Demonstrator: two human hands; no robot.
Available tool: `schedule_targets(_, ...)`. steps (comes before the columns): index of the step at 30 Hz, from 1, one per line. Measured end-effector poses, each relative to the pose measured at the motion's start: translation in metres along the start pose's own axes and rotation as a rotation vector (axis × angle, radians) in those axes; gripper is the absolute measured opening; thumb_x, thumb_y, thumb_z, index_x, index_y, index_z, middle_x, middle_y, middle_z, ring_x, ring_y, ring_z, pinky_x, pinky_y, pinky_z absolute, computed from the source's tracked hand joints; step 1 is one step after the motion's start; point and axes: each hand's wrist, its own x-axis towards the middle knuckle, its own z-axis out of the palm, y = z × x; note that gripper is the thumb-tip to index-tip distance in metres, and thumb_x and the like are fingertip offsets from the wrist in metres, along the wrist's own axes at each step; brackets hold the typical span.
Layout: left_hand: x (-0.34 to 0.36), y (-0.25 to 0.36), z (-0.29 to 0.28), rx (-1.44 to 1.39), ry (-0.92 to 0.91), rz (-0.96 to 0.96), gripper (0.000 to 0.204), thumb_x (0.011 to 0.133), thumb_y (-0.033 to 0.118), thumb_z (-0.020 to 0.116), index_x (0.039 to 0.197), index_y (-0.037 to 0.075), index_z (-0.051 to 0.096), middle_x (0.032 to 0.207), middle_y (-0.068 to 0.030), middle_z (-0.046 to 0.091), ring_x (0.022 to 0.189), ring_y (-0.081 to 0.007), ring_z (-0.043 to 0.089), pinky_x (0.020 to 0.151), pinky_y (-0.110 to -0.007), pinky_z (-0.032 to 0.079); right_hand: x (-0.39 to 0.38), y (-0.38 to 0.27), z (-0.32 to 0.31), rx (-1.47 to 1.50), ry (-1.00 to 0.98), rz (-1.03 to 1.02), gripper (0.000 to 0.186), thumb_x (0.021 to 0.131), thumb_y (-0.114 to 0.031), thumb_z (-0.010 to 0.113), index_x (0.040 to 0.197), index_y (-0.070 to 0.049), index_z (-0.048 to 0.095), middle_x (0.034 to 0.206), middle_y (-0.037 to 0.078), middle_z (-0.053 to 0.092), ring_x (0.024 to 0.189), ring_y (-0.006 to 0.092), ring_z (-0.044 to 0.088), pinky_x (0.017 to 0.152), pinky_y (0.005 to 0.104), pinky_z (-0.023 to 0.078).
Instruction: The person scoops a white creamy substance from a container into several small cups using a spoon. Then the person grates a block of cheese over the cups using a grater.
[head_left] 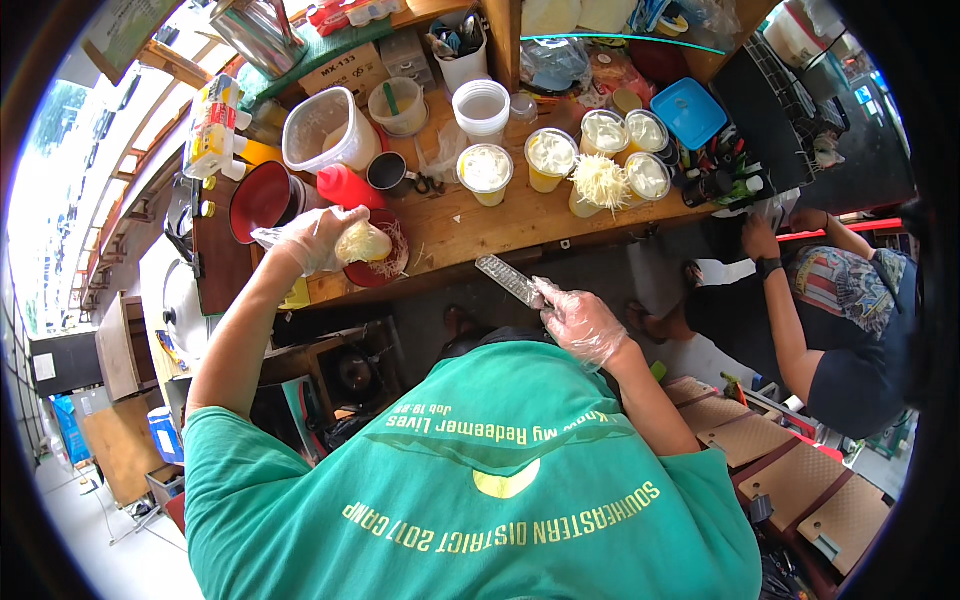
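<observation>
My left hand (pixel 308 240), in a clear plastic glove, is closed on what looks like a cup topped with shredded cheese (pixel 360 243), held over a red plate (pixel 400 262). Loose cheese shreds lie on that plate. The cup's lower part is mostly hidden. My right hand (pixel 583 326), also gloved, grips a flat metal hand grater (pixel 508 280) in front of the table's near edge. Beyond it stand several yellow-filled cups with white cream, such as one cup (pixel 485 172); another is heaped with shredded cheese (pixel 601 183).
On the wooden table (pixel 470 238) stand a red squeeze bottle (pixel 350 186), a dark mug (pixel 388 172), a red bowl (pixel 262 203), a white tub (pixel 330 132), stacked clear cups (pixel 481 108) and a blue lid (pixel 689 112). A person (pixel 830 290) works at the right.
</observation>
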Motion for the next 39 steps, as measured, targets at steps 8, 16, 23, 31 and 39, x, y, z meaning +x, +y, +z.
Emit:
schedule_targets(8, -0.024, 0.023, -0.061, 0.012, 0.091, -0.040, 0.096, 0.064, 0.027, 0.092, 0.150, 0.015, 0.049, 0.111, -0.0232, 0.071, 0.102, -0.0397, 0.071, 0.094, -0.046, 0.057, 0.000, 0.001, -0.010, 0.005, 0.019, -0.005, 0.055, 0.092, -0.011, 0.062, 0.146, -0.007, 0.055, 0.102, 0.022, 0.074, 0.092, 0.0454, 0.069, 0.083, 0.0526, 0.056)
schedule_targets(16, 0.004, 0.054, -0.094, 0.001, 0.119, -0.048, 0.098, 0.067, 0.029, 0.093, 0.153, 0.018, 0.048, 0.111, -0.0249, 0.071, 0.107, -0.0405, 0.070, 0.098, -0.047, 0.057, -0.003, -0.001, -0.014, -0.041, 0.013, 0.023, 0.056, 0.092, -0.013, 0.062, 0.148, -0.007, 0.056, 0.105, 0.024, 0.073, 0.094, 0.0458, 0.069, 0.084, 0.0526, 0.056)
schedule_targets(23, 0.073, 0.071, -0.071, 0.015, -0.003, -0.037, 0.094, 0.066, 0.031, 0.093, 0.149, 0.014, 0.051, 0.102, -0.0213, 0.074, 0.099, -0.0384, 0.073, 0.089, -0.046, 0.059, -0.010, 0.007, -0.012, -0.036, 0.041, 0.046, 0.057, 0.092, -0.015, 0.063, 0.148, -0.007, 0.056, 0.106, 0.027, 0.072, 0.096, 0.0466, 0.069, 0.086, 0.0523, 0.055)
schedule_targets(31, 0.114, 0.064, -0.042, 0.066, 0.045, -0.017, 0.086, 0.068, 0.028, 0.087, 0.145, 0.012, 0.052, 0.099, -0.0215, 0.075, 0.094, -0.0384, 0.075, 0.085, -0.044, 0.061, -0.017, 0.011, -0.011, -0.031, 0.038, 0.065, 0.057, 0.093, -0.015, 0.063, 0.149, -0.008, 0.054, 0.098, 0.026, 0.072, 0.092, 0.0466, 0.069, 0.085, 0.0530, 0.055)
schedule_targets(39, 0.111, 0.067, -0.048, 0.010, 0.034, -0.023, 0.088, 0.067, 0.030, 0.090, 0.144, 0.013, 0.052, 0.103, -0.0201, 0.075, 0.099, -0.0365, 0.074, 0.088, -0.045, 0.061, -0.014, 0.014, -0.009, -0.077, 0.046, 0.030, 0.056, 0.093, -0.015, 0.063, 0.148, -0.008, 0.055, 0.100, 0.026, 0.072, 0.093, 0.0464, 0.069, 0.086, 0.0536, 0.055)
